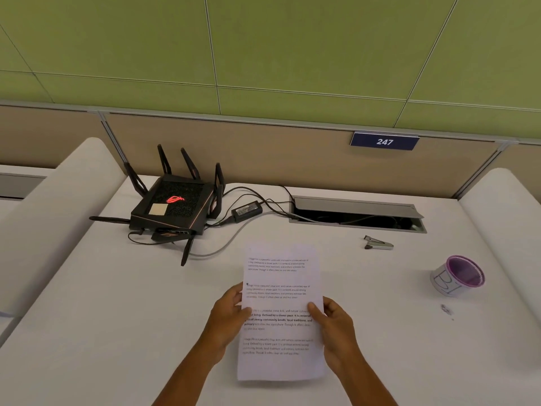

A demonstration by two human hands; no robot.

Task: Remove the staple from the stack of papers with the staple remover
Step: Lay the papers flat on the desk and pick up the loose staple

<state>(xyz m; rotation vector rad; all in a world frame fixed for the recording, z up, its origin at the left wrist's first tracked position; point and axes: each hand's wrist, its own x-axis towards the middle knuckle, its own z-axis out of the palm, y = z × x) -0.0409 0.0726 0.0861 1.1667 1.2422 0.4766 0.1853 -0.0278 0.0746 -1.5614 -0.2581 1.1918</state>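
A stack of white printed papers [281,276] is held lengthwise over the white desk, its far end pointing away from me. My left hand [231,315] grips its left edge, thumb on top. My right hand [333,323] grips the right edge the same way. The staple is too small to make out. A metal staple remover [378,243] lies on the desk to the far right of the papers, untouched and apart from both hands.
A black router [175,206] with antennas, its power brick [247,210] and cables sit at the back left. An open cable hatch [357,213] is at the back right. A purple-rimmed cup [458,275] stands at the right, small dark bits [446,309] near it.
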